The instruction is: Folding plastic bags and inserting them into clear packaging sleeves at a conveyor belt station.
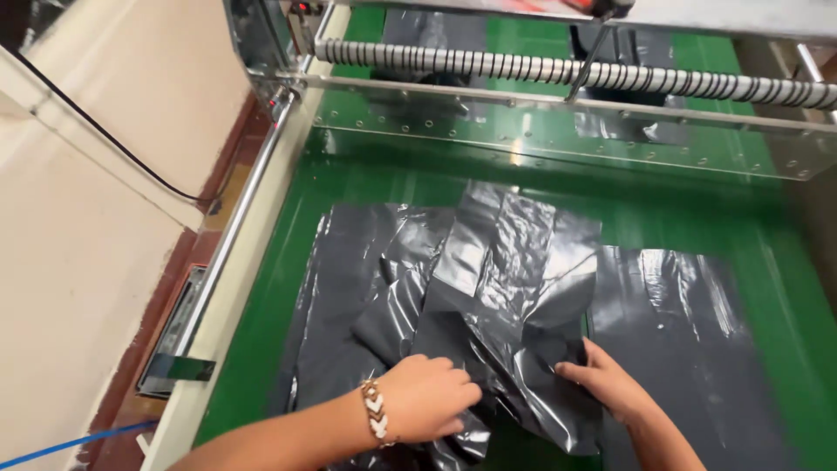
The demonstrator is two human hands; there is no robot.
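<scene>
The left hand [427,397], wearing a beaded bracelet [376,410], presses down with fingers curled in a narrow grip on a crumpled black plastic bag [510,288]. The right hand [606,379] pinches the same bag's lower right edge between thumb and fingers. The bag lies folded on the green conveyor belt [366,179], overlapping a flat black bag [336,296] on its left. Another flat bag [684,314] lies just beside it on the right. A ribbed roller [488,63] and clear guard panel [558,131] span the far end.
</scene>
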